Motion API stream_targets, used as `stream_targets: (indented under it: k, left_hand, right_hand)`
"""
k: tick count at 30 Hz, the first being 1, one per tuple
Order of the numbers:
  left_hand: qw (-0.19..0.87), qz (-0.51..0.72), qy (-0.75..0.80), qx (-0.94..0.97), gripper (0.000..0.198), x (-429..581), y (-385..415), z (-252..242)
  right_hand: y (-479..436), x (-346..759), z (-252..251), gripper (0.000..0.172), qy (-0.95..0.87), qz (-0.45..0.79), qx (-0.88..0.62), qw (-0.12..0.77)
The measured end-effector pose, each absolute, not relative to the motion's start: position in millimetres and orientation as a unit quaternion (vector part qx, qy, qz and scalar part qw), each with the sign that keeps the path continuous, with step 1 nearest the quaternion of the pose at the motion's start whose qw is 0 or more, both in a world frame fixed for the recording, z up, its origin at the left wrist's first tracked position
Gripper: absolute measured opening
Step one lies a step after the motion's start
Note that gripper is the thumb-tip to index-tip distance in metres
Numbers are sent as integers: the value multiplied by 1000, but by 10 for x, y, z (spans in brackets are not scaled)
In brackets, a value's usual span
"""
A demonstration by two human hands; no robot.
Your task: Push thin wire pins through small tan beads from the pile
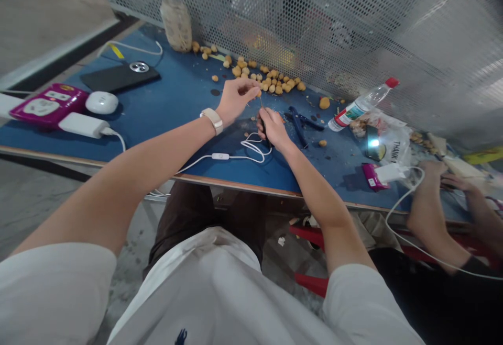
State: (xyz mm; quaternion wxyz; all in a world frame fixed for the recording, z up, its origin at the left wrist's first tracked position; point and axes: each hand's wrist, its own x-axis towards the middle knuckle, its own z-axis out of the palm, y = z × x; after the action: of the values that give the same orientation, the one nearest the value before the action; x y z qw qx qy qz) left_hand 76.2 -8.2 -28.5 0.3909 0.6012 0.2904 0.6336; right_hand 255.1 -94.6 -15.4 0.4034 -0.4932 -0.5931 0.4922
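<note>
Over a blue table [176, 101], the left hand [237, 96] pinches an orange piece [259, 93] by the tip of a corded tool [268, 140] in the right hand [275, 128], near pliers [299, 124] and brown balls [279, 89].

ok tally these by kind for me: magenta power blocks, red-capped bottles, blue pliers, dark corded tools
Magenta power blocks: 2
Red-capped bottle: 1
Blue pliers: 1
Dark corded tool, in the right hand: 1
Total: 5

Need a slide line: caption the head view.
Left hand pinches an orange piece; right hand holds a black-handled tool.
</note>
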Motion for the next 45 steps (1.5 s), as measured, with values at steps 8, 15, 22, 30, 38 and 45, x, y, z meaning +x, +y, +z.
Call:
stream_targets:
  k: [8,15,22,30,38,45]
  left_hand:
    - [410,636,270,596,29,744,-35,-353]
    - [417,627,279,596,28,746,-11,-407]
    - [430,627,283,585,33,774,-110,-305]
    - [431,623,277,592,32,751,-44,-363]
    - [431,629,276,585,32,780,-106,-299]
    - [438,629,275,580,35,770,-227,-177]
  right_hand:
    - [-926,2578,-185,61,-590,501,-474,420]
    - [-933,2574,-168,63,-588,496,-482,418]
    - [-976,2540,-113,61,-577,503,-491,417]
    - [-1010,2527,-71,52,-577,500,-496,414]
    - [-1077,2491,-2,58,-579,481,-509,417]
    - [-1048,2517,-26,61,-581,478,-509,418]
